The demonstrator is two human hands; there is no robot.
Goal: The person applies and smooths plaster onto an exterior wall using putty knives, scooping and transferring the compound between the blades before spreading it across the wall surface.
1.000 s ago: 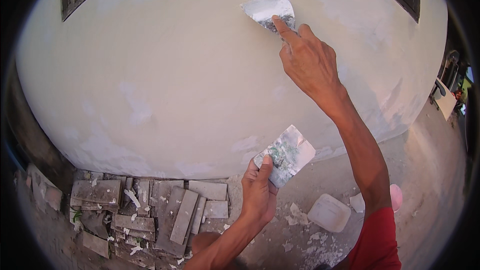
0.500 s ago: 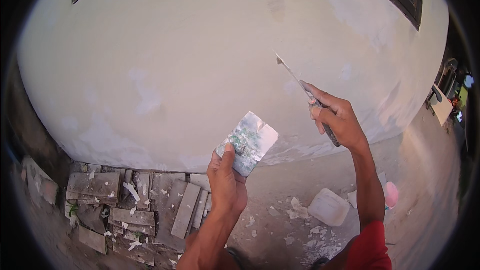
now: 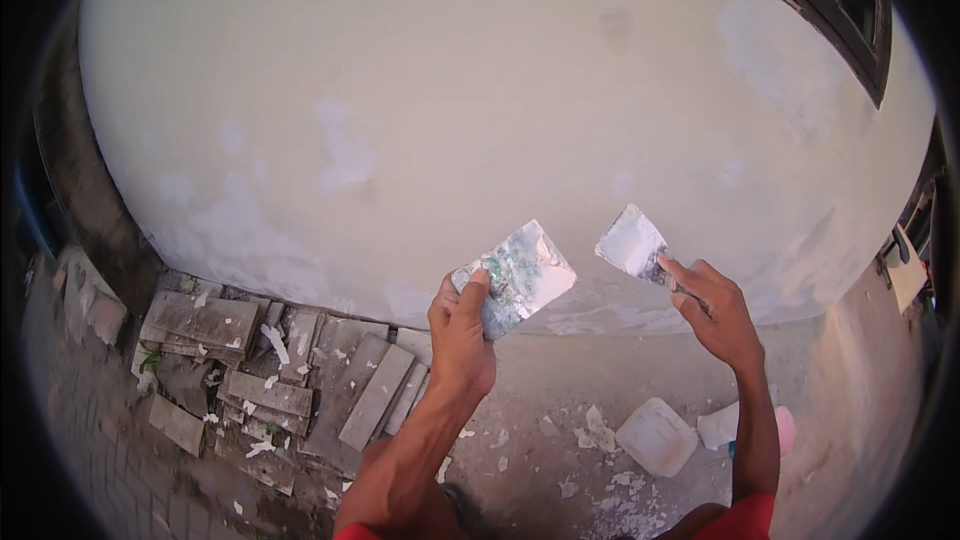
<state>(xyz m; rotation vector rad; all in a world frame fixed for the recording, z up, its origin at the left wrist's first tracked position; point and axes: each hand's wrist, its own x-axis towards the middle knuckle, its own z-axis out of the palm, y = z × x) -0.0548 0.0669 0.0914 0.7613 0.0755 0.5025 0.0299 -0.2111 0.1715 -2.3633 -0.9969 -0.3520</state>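
Observation:
My left hand (image 3: pixel 462 330) is closed round a flat rectangular plate (image 3: pixel 530 275) smeared with white and green, its thumb lying on the face. A little to the right, my right hand (image 3: pixel 715 312) grips a putty knife (image 3: pixel 634 242) by the handle, its broad blade coated in white paste and pointing up and left toward the plate. A gap separates blade and plate. Both tools are held in front of the pale wall (image 3: pixel 450 110), which carries whitish patches.
Stacked grey slabs (image 3: pixel 375 405) with loose flakes lie at the wall's foot, lower left. On the ground at lower right are a whitish rounded-square lid or container (image 3: pixel 656 437) and a pink round object (image 3: pixel 778 430). A dark window frame (image 3: pixel 830 20) is at upper right.
My right hand has come down, turning the putty knife from edge-on at the wall to blade-face visible near the plate. The plate has tilted further right, and the view has shifted.

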